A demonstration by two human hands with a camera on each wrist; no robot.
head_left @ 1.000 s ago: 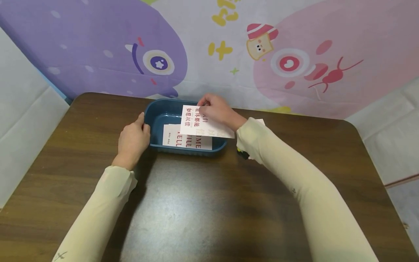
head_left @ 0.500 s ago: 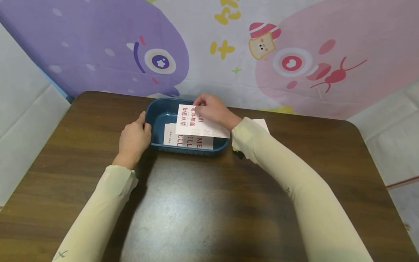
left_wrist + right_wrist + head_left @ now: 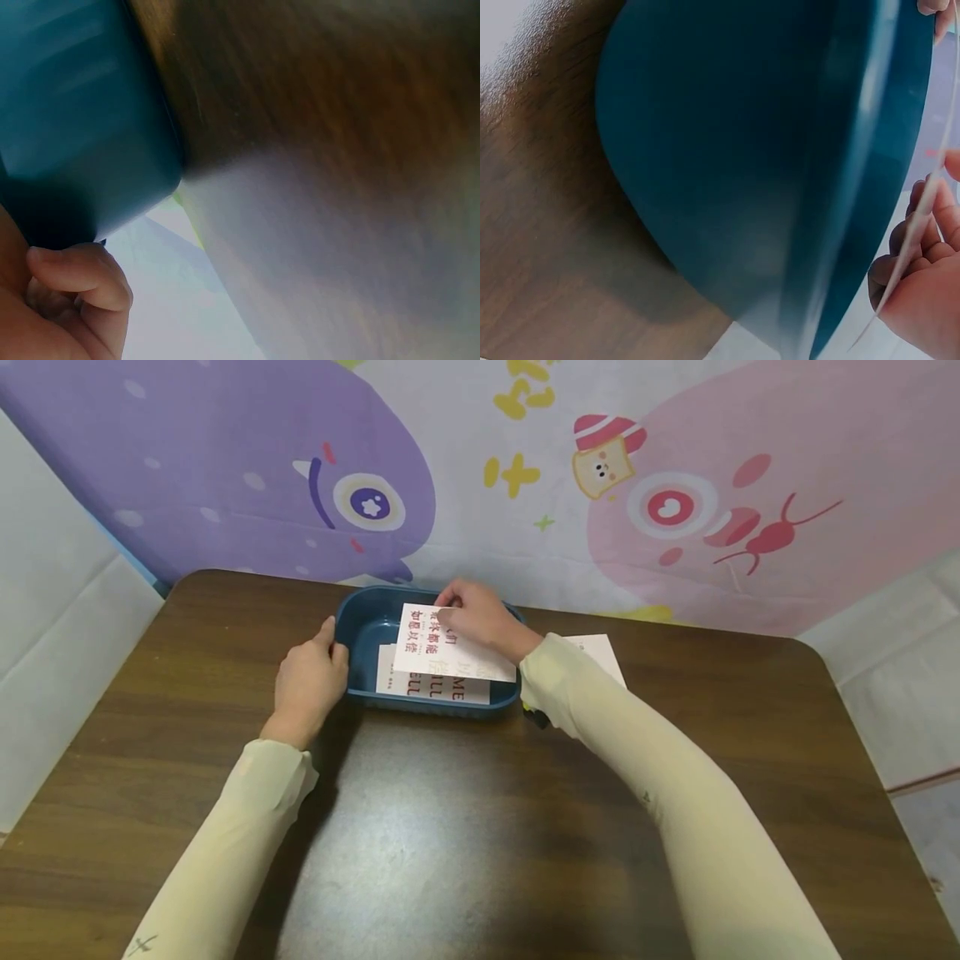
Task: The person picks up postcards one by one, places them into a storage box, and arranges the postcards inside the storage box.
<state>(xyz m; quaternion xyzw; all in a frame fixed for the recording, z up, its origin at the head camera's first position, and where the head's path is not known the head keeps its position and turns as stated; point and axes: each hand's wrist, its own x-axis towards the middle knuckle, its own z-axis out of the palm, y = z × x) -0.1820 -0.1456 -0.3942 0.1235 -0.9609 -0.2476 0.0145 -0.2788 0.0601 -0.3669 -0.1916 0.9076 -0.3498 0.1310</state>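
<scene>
A dark blue plastic bin [image 3: 363,635] stands near the back of the table. My left hand [image 3: 309,681] holds its left end, with curled fingers [image 3: 88,274] at the bin's corner in the left wrist view. Over the bin, my right hand [image 3: 483,620] pinches a white card [image 3: 417,639] with red Chinese characters between thumb and fingers. Edge-on, that card [image 3: 913,244] appears as a thin, slightly bent strip in the right wrist view. Below it inside the bin lie white cards [image 3: 396,683] with red English lettering, partly covered by the held card.
Right of the bin, another white card [image 3: 598,653] lies partly under the right sleeve [image 3: 577,689]. A small black and yellow object [image 3: 536,717] shows beside the sleeve. A cartoon-printed cloth [image 3: 495,527] rises behind the wooden table [image 3: 465,827].
My right hand has shifted slightly left with the card, which sits a little lower over the bin. More of the card on the right shows. My left hand stays at the bin.
</scene>
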